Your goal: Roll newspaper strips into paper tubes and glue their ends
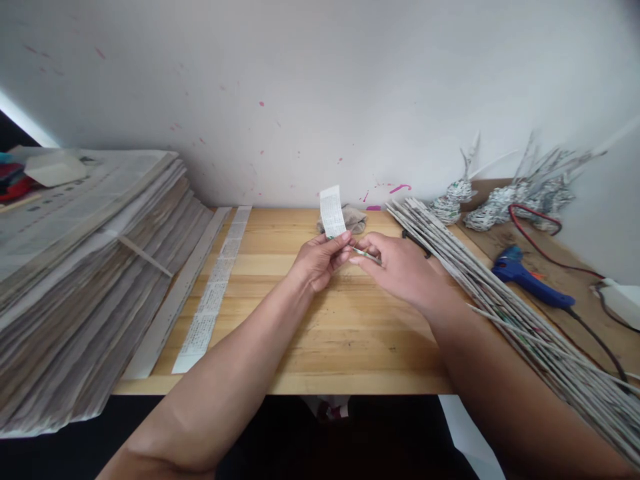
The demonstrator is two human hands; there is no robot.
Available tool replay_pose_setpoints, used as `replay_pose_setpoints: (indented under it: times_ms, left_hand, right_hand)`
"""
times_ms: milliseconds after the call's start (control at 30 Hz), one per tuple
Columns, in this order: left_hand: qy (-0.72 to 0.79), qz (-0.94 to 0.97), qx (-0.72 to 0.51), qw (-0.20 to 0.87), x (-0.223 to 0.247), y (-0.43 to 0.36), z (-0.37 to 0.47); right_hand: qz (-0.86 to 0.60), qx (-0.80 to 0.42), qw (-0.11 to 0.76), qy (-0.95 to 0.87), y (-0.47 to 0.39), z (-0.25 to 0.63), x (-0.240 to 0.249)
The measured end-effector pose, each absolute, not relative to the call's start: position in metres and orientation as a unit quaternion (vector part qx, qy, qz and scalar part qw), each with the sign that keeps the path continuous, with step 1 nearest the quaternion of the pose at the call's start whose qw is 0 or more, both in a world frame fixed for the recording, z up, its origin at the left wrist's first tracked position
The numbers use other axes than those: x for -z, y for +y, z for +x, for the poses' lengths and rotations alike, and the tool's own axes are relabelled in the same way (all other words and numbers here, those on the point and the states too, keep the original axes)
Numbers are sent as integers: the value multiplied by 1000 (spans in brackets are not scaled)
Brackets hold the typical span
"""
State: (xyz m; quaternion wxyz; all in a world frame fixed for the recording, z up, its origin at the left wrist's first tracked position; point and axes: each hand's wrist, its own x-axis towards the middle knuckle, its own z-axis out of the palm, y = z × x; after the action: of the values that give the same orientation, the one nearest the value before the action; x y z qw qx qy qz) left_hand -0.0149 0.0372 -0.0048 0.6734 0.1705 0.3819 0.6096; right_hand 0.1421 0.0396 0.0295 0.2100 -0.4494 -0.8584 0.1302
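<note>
Above the middle of the table, my left hand (323,260) is closed on a printed newspaper strip (332,210), whose loose end stands up past the fingers. A thin rolled paper tube (367,255) runs from my left fingertips to my right hand (395,263), which pinches it between thumb and fingers. Strip and tube meet at my left fingers, where the join is hidden. Behind my left hand a crumpled grey cloth (355,219) lies near the wall.
Tall newspaper stack (100,267) at left, with flat paper strips (215,293) beside it. At right lie a bundle of rolled paper sticks (480,287), a blue glue gun (533,280) with its cable, and woven paper figures (493,207) on cardboard. The table's front edge is close.
</note>
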Motion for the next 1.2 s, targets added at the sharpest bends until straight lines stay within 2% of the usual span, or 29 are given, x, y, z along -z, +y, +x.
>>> replay_pose_setpoints:
  times_ms: [100,333,533,800,1000,1200]
  left_hand:
    - [385,165,-613,670,4,37,-15]
    - [389,161,-615,667,4,36,-15]
    - [386,161,-621,662,6,38,-17]
    - [378,147,-625,668,7,40,-18]
    - [381,153,-623,666,7,38,-17]
    - [370,155,-617,677,6,37,-16]
  right_hand:
    - [-451,-108,224,-857,39,141,-29]
    - [-456,-134,179,-861,41,142,-29]
    - [-449,-108,254,-850,40,140,-24]
    - [-450,-116,173,-868,40,141,-28]
    - [-457,-105,231,-852,39,140,-27]
    - [-468,-123,189,-855,41,141,-30]
